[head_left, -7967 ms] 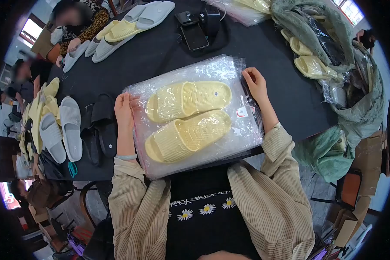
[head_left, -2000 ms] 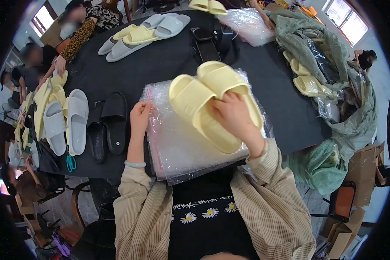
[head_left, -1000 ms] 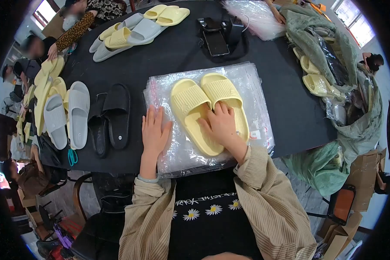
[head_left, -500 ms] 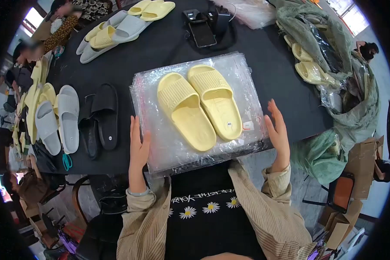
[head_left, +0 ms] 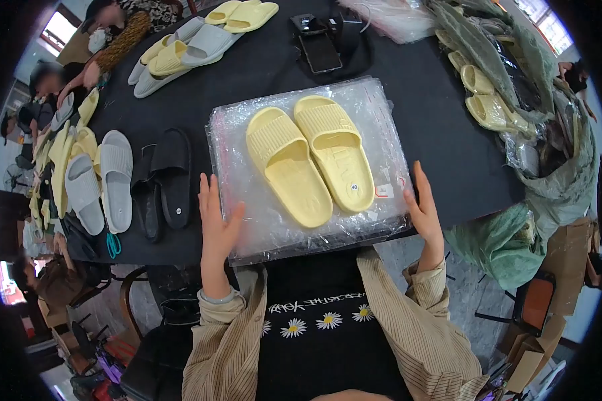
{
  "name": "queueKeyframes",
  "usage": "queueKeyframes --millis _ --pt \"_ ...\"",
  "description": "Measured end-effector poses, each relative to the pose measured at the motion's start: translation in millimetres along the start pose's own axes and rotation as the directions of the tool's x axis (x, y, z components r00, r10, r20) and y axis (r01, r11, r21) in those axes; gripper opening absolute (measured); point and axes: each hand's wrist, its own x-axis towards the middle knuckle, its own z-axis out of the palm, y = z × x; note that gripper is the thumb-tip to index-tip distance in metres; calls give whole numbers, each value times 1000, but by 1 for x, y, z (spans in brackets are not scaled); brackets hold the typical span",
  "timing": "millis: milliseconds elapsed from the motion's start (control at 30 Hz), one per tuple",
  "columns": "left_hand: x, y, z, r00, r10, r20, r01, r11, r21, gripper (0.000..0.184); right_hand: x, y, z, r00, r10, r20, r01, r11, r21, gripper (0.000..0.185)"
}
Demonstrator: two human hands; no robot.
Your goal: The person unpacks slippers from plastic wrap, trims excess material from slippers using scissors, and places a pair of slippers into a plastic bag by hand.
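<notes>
A pair of pale yellow slide slippers [head_left: 308,160] lies side by side on a stack of clear plastic bags [head_left: 374,134], toes pointing away from me. The right slipper carries a small round sticker marked 40. My left hand [head_left: 219,217] is at the stack's left edge, fingers stretched and thumb apart, over the plastic. At the stack's right edge is my right hand [head_left: 422,207], fingers extended upward and thumb spread toward the bags. Neither hand touches the slippers.
Black slippers [head_left: 171,177] and grey slippers [head_left: 116,180] stand on the left of the black table [head_left: 448,180]. More grey and yellow slippers [head_left: 194,53] lie at the back. A phone [head_left: 321,53] sits behind the stack. Green sacks [head_left: 555,160] of packed slippers are on the right. People sit at the left.
The view has shifted slightly. My left thumb has come further over the plastic stack. The slippers still lie on top of it.
</notes>
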Motion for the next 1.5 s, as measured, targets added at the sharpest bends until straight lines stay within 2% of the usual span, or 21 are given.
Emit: queueKeyframes --millis 33,100,167,233,333,400,433,500,533,600,733,800,833,1000,1133,1233,1300,1333,1400,1433,1500 --pt "0 13 -6 1000 -12 -11 12 1000 8 65 2 3 1 998 -33 -50 32 999 -28 58" --pt "-2 37 -18 962 253 103 -271 934 232 59 3 4 2 995 -91 -44 90 996 -30 57" --pt "3 69 -18 908 331 256 -336 942 -27 55 2 0 13 978 -183 -103 183 983 -11 51" --pt "11 90 -4 809 435 395 -455 889 -48 56 -1 -3 26 965 -221 -142 218 975 -34 47" --pt "20 104 26 796 416 440 -504 858 100 57 -6 -1 33 910 -288 -298 245 954 -172 34" --pt "38 105 50 823 464 327 -550 796 254 59 -7 -3 32 863 -394 -316 288 898 -333 34" --pt "47 108 62 826 459 328 -548 791 272 59 -7 -3 31 861 -396 -320 297 901 -317 34" --pt "66 112 83 897 293 332 -407 840 359 60 -6 -1 29 878 -473 -70 382 783 -490 36" --pt "73 112 92 894 299 335 -416 831 369 60 -4 -4 30 877 -473 -84 379 789 -484 36" --pt "81 109 106 932 283 226 -351 860 371 58 -2 -11 31 924 -380 37 348 799 -491 38" --pt "88 104 110 937 318 142 -348 848 399 49 0 -12 31 934 -356 24 323 818 -477 36" --pt "88 100 96 962 206 180 -260 895 362 40 0 -9 31 938 -344 46 325 825 -462 38" --pt "86 96 84 949 307 76 -313 878 361 29 0 -9 31 939 -342 42 323 827 -460 38" --pt "87 60 3 973 223 -54 -185 901 393 29 0 -9 30 938 -342 47 326 835 -444 38" --pt "109 -6 -60 989 89 -114 -24 880 475 33 2 -11 31 935 -354 23 329 842 -427 36" --pt "130 -60 -99 995 39 -94 9 887 461 35 1 -8 31 932 -362 25 337 836 -433 36" --pt "146 -101 -114 994 -102 -40 109 906 409 35 1 -7 31 933 -360 28 337 842 -421 36" --pt "153 -116 -120 994 -97 -42 106 908 405 35 1 -8 31 932 -362 25 338 839 -426 36" --pt "164 -140 -126 972 -227 63 193 921 339 38 1 -8 31 936 -351 36 333 842 -424 35" --pt "166 -152 -123 973 -224 64 190 924 333 38 1 -9 31 936 -351 35 331 840 -430 35" --pt "169 -163 -117 971 -219 93 200 964 177 40 1 -9 31 930 -366 31 344 840 -419 35"
